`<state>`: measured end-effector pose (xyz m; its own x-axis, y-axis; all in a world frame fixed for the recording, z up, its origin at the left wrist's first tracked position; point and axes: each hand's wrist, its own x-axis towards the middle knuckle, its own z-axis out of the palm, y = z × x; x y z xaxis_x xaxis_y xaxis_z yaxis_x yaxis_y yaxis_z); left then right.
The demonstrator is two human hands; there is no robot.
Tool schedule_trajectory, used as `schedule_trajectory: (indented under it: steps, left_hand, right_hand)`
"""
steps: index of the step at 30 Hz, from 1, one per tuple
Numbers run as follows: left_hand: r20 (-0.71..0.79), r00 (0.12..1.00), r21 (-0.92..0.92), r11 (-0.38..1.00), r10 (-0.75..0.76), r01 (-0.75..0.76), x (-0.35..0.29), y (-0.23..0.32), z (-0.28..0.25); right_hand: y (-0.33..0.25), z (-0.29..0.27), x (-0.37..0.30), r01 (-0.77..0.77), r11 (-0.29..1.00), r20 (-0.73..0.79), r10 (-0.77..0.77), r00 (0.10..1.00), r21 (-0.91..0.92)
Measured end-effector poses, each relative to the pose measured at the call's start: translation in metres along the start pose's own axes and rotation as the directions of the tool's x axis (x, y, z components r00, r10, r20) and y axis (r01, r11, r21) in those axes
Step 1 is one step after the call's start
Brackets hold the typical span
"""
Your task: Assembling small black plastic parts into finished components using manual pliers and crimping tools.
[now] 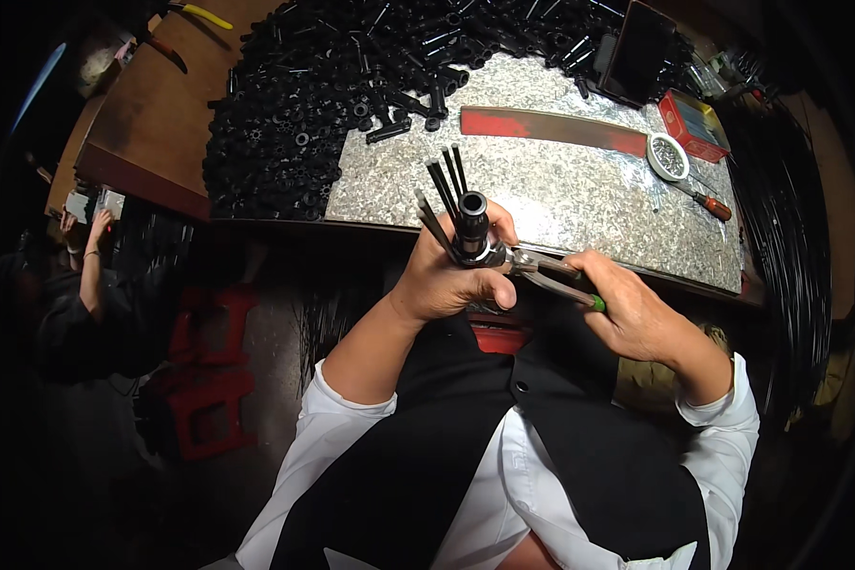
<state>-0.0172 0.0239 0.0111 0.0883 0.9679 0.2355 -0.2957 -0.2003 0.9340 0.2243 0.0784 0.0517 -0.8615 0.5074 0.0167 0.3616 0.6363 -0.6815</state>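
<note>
My left hand [461,280] is wrapped round a black tubular hub [473,217] with several thin dark rods [439,188] fanning up from it, much like part of an umbrella frame. The tube's round open end faces up. From the right, a pair of pliers [548,266] reaches in, its jaws against the hub's side near my left fingers. My right hand [632,309] is closed on the pliers' handles, one of which has a green end. What the jaws pinch is too small to make out. Both hands are just before the table's near edge.
A large heap of black parts [285,123] covers the speckled tabletop's [541,204] left and far side. A worn red strip [551,128], a white bowl of small metal pieces [668,157], a screwdriver [711,202] and a red box [695,123] lie rightward. Another person's hand [100,223] shows far left.
</note>
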Motion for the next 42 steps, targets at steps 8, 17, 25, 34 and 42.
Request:
schedule_trajectory:
  steps: [8, 17, 25, 34, 42]
  left_hand:
    - [-0.013, 0.995, -0.106, 0.989, -0.101, 0.099, -0.002, -0.001, -0.001]
    - [-0.008, 0.997, -0.003, 0.997, -0.081, 0.081, 0.000, -0.010, -0.007]
    - [0.044, 0.994, 0.080, 0.992, 0.099, -0.102, -0.019, -0.003, 0.003]
    - [0.164, 0.974, 0.145, 0.972, 0.158, -0.182, -0.021, 0.013, 0.013]
    - [0.080, 0.986, 0.182, 0.971, 0.146, -0.158, -0.022, 0.007, 0.010]
  right_hand:
    - [0.008, 0.000, 0.009, -0.036, 0.994, -0.071, 0.028, 0.997, -0.100]
    - [0.022, -0.021, 0.003, -0.067, 0.907, -0.243, -0.040, 0.969, -0.415]
    - [0.094, -0.097, 0.026, -0.522, 0.704, -0.542, 0.230, 0.808, -0.481]
    - [0.149, -0.122, 0.047, -0.656, 0.568, -0.466, 0.464, 0.754, -0.497]
    - [0.146, -0.117, 0.048, -0.590, 0.591, -0.459, 0.376, 0.805, -0.551]
